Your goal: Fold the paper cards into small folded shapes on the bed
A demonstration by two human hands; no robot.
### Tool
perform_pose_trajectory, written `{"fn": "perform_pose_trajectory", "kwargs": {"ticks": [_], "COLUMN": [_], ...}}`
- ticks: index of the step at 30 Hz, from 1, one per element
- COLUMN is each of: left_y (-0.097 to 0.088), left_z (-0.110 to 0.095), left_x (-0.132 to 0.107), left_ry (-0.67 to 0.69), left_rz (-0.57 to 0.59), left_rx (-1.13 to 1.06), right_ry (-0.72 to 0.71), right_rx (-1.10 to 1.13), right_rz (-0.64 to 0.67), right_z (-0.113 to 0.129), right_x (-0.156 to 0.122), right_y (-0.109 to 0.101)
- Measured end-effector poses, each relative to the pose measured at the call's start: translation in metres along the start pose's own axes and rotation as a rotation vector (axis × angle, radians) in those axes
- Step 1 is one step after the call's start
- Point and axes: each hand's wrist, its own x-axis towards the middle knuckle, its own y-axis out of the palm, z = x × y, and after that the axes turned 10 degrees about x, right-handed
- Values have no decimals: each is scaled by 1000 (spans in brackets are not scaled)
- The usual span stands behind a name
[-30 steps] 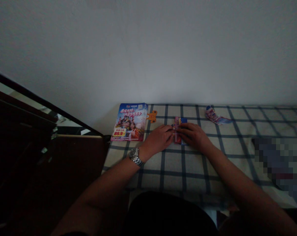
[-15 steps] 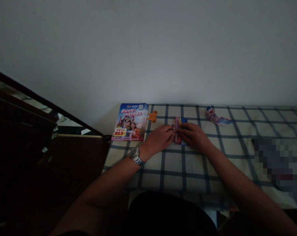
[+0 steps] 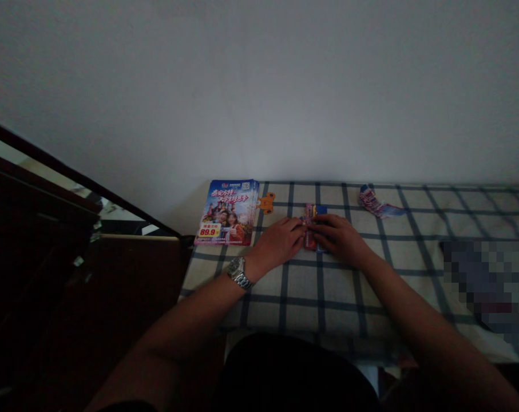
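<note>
A small folded flyer point(image 3: 310, 242), red on one part and blue on the other, lies on the checked cloth point(image 3: 302, 286). At its left edge are the fingertips of my left hand point(image 3: 281, 238), bent and closed on the paper. My right hand point(image 3: 340, 236) covers much of the blue part, its fingers together and pinching near the middle fold. Both hands hide some of the flyer. To the left sits a stack of flyers point(image 3: 227, 213) with a castle-and-people picture. Between stack and hands lies an orange bear-shaped piece point(image 3: 266, 203).
A crumpled, pleated strip of printed paper point(image 3: 377, 203) lies at the right near the wall point(image 3: 285, 91). A blurred-out dark object point(image 3: 486, 286) is at the far right. Dark furniture and a slanting rail point(image 3: 83, 180) border the left side.
Both hands stay at the folded flyer in nearly the same pose. The other things have not moved.
</note>
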Motion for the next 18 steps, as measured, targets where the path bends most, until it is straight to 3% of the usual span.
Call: {"fn": "perform_pose_trajectory", "kwargs": {"ticks": [7,18], "left_y": [-1,-1], "left_z": [-1,2], "left_x": [1,-2], "left_ry": [-11,3], "left_rz": [1,4], "left_rx": [-7,-39], "right_ry": [15,-8], "right_rx": [63,-7], "right_rz": [-89,-24], "right_z": [0,-2], "right_x": [1,0], "right_y": [-2,-1]}}
